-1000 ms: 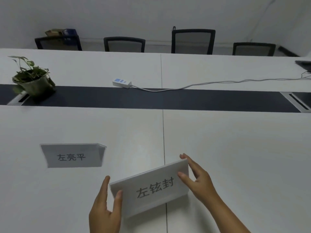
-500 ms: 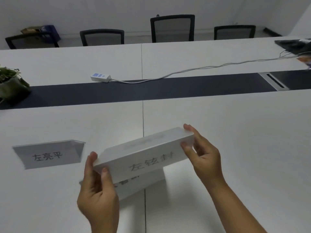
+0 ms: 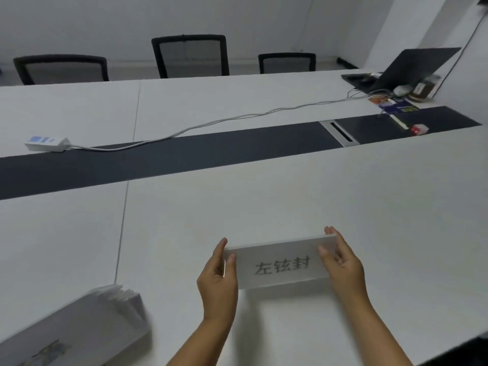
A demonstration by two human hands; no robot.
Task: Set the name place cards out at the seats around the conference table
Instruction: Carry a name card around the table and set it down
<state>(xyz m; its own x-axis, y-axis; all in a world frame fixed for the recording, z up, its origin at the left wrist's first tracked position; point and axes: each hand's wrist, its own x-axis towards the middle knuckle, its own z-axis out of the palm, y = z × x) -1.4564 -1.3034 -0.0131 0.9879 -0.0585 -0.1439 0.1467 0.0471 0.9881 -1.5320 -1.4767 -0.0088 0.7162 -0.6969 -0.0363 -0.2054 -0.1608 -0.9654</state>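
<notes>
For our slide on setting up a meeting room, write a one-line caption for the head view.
Both hands, left hand and right hand, hold a name card by its ends over the white table.

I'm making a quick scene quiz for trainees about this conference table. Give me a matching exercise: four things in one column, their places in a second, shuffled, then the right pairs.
Things
1. place card
2. stack of cards
3. power strip
4. laptop

Places
A. far right corner of the table, lid open
B. near left, lying on the table
C. held at its ends by the left hand and right hand
D. far left, at the edge of the dark centre strip

Pairs: 1-C, 2-B, 3-D, 4-A
</notes>
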